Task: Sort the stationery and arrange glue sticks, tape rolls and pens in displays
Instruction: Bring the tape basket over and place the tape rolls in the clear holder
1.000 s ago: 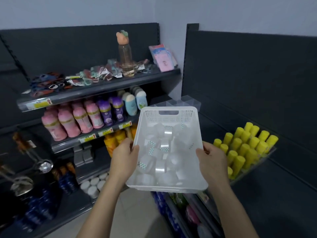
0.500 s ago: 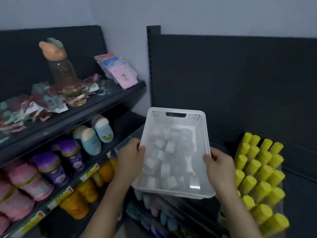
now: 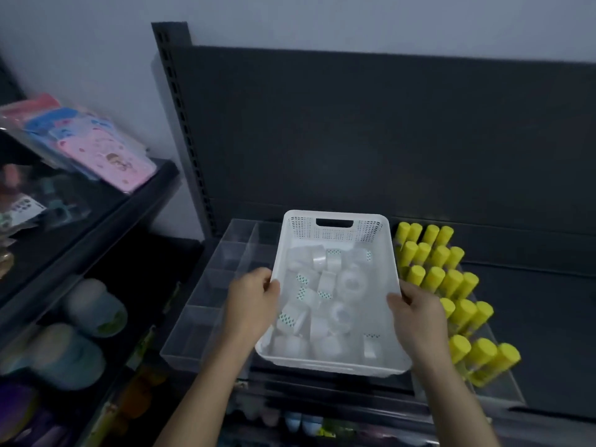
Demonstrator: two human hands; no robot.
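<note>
Left hand (image 3: 250,304) and right hand (image 3: 416,317) still grip the white basket (image 3: 298,227), now over the clear tray (image 3: 209,304).

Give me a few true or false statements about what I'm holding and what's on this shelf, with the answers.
1. The left hand and right hand both hold the white basket. True.
2. The basket holds pens. False: it holds tape rolls.
3. Yellow glue sticks stand to the basket's right. True.
4. The clear divided tray left of the basket is packed with glue sticks. False: no glue sticks show in it.
</note>
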